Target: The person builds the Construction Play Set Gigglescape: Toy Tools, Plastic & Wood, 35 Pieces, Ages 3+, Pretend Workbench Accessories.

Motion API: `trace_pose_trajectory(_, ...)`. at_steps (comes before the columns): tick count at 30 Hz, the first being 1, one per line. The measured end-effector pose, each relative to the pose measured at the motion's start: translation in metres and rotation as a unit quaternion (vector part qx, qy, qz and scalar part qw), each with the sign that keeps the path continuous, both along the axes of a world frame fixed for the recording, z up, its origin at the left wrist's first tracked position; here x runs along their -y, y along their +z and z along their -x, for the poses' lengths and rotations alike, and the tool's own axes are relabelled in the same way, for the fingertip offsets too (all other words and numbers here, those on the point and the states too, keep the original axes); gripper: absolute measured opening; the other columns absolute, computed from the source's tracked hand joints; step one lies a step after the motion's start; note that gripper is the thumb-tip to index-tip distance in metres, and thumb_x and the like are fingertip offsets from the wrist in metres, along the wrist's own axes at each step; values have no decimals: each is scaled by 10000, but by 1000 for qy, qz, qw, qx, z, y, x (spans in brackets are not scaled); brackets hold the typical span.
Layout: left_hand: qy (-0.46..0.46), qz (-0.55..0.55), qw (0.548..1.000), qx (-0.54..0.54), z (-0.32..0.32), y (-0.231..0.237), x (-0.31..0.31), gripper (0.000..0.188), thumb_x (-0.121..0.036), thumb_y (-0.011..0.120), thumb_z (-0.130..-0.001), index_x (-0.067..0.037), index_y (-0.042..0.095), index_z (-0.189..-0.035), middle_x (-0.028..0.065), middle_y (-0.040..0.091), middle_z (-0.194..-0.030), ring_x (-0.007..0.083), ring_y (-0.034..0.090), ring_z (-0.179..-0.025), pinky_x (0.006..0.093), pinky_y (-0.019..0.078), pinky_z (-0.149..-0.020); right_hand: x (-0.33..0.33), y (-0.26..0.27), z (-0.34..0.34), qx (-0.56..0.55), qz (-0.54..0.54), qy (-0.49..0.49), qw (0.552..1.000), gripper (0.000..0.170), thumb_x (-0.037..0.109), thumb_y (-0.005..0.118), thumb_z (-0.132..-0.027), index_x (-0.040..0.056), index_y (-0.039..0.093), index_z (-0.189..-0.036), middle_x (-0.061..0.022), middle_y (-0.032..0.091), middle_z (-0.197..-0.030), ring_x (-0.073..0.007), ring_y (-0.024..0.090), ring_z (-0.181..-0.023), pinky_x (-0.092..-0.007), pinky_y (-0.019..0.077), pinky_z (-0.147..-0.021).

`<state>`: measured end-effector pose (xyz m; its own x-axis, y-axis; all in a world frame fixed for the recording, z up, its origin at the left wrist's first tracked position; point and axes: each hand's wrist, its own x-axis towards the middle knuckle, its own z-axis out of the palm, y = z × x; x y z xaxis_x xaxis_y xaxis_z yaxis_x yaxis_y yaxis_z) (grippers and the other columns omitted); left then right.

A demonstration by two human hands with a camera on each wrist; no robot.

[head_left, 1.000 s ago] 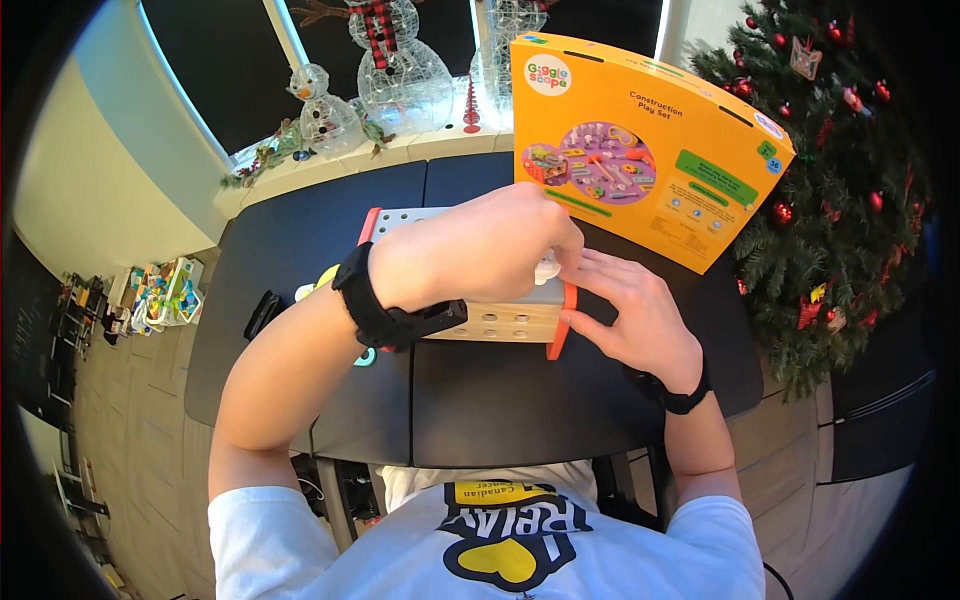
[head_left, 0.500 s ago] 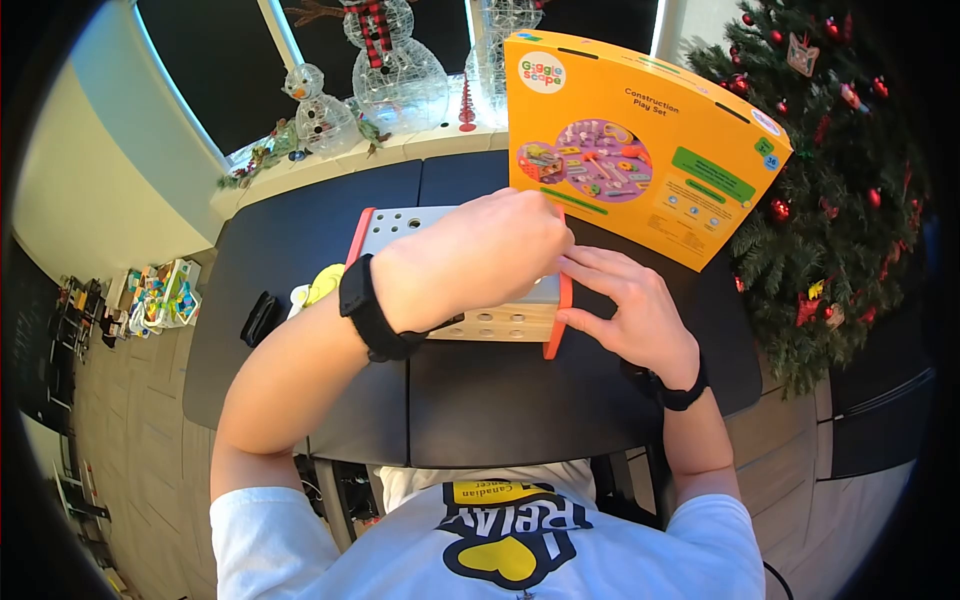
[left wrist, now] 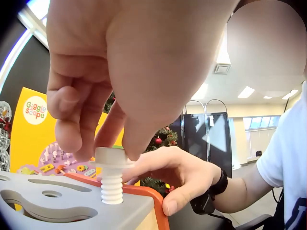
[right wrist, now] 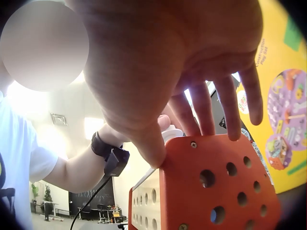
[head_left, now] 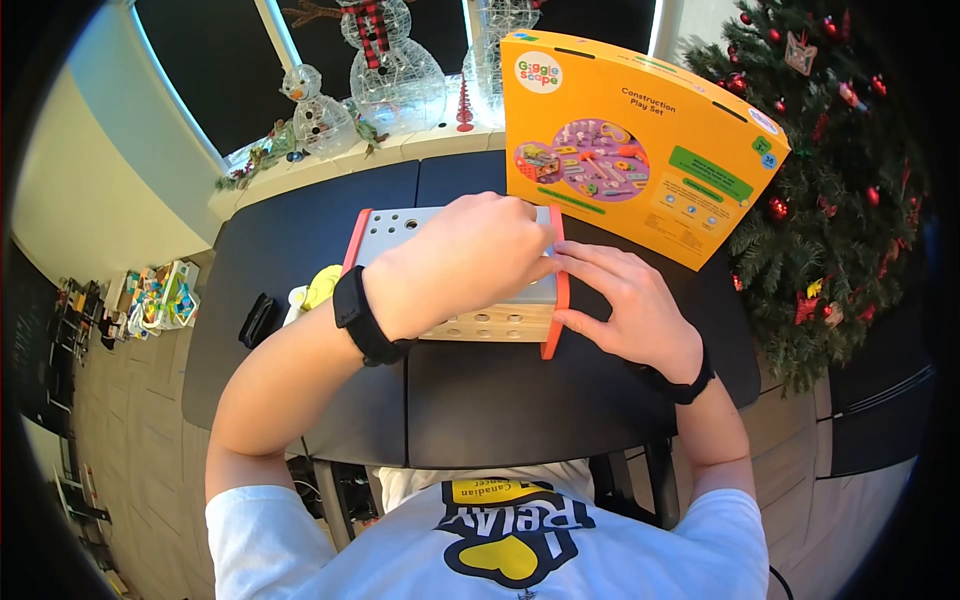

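Note:
A toy workbench with a grey top (head_left: 385, 228) and red end panels (right wrist: 187, 191) stands on the black table (head_left: 500, 400). My left hand (head_left: 465, 260) reaches over its top and pinches the head of a white plastic toy bolt (left wrist: 112, 184) between thumb and fingers. The bolt stands upright in the grey top close to the right end, part of its thread showing above the surface. My right hand (head_left: 635, 305) rests against the right end panel, fingers fairly straight over its top edge and thumb at the front corner. In the head view my left hand hides the bolt.
Behind the workbench stands a yellow play set box (head_left: 680, 150). A yellow-green toy piece (head_left: 322, 285) lies by the left end, with a black object (head_left: 260, 320) farther left. A decorated Christmas tree (head_left: 815, 220) is at the right; wire snowmen (head_left: 398, 85) stand on the ledge.
My left hand has turned at the wrist and shifted slightly toward me, and the white bolt head glimpsed earlier is now hidden in the head view. My right hand stays at the end panel.

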<state>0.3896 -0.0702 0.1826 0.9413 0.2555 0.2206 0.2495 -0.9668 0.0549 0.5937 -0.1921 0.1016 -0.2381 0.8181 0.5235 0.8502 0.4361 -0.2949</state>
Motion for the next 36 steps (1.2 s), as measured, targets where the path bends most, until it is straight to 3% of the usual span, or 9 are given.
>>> trace_pose_trajectory(9,-142,93,985,32,4,-5,-18,144,-94,739,-883,5,734,-988,160,709,-915,395,683,-940,473,554,-835,1,3,-1,25,-1,-4,1000,558,339,813,-871,50,675,-1328,-132,692,-1341,-317,645,-1239,-434,510,-1032)
trace_pose_trajectory(12,-131,160,978,0,4,1,-17,135,-86,748,-881,3,721,-979,152,708,-915,387,677,-977,469,554,-839,1,4,-1,14,4,-2,1000,558,336,813,-871,49,675,-1330,-135,692,-1345,-321,647,-1238,-438,509,-1037)
trace_pose_trajectory(15,-121,143,979,86,1,1,-9,132,-112,741,-900,4,702,-950,158,695,-900,391,683,-922,476,556,-802,0,3,-1,6,10,3,1000,561,334,814,-870,47,675,-1331,-136,691,-1349,-326,647,-1237,-441,507,-1043)
trace_pose_trajectory(18,11,32,999,17,-4,2,5,148,-136,730,-920,2,684,-898,165,676,-877,395,683,-854,489,550,-758,0,0,-2,15,-2,-3,1000,561,335,814,-871,49,675,-1333,-134,693,-1345,-329,648,-1234,-441,505,-1045)
trace_pose_trajectory(21,22,-4,1000,-21,-8,-5,4,150,-137,718,-915,4,680,-881,172,657,-850,399,679,-801,499,544,-733,0,2,-1,14,5,-2,1000,562,339,813,-873,50,674,-1335,-132,694,-1344,-329,649,-1232,-439,504,-1046)
trace_pose_trajectory(27,-142,63,988,15,-2,-5,-14,78,-15,735,-828,-3,685,-886,166,698,-922,393,678,-867,461,561,-772,0,1,-2,8,15,-3,1000,567,337,814,-870,56,674,-1341,-132,699,-1334,-326,653,-1222,-436,503,-1042)
trace_pose_trajectory(30,-128,155,978,-47,-2,4,-17,111,18,743,-804,-6,680,-891,163,709,-966,396,671,-892,456,561,-782,-1,1,-2,9,15,-1,1000,566,332,816,-865,66,674,-1344,-127,700,-1334,-327,657,-1214,-436,505,-1038)
trace_pose_trajectory(33,-135,191,972,37,-2,6,-12,72,-11,723,-830,4,664,-866,157,707,-936,391,676,-909,456,557,-774,1,2,-1,-3,23,-4,1000,566,327,818,-862,73,673,-1347,-125,700,-1335,-324,660,-1209,-437,510,-1032)
trace_pose_trajectory(36,-48,47,990,122,-8,-4,-4,113,-93,732,-867,6,679,-852,160,704,-897,393,692,-877,456,563,-749,0,0,0,-2,1,-2,1000,564,322,817,-861,74,673,-1346,-126,701,-1334,-323,663,-1205,-439,515,-1027)
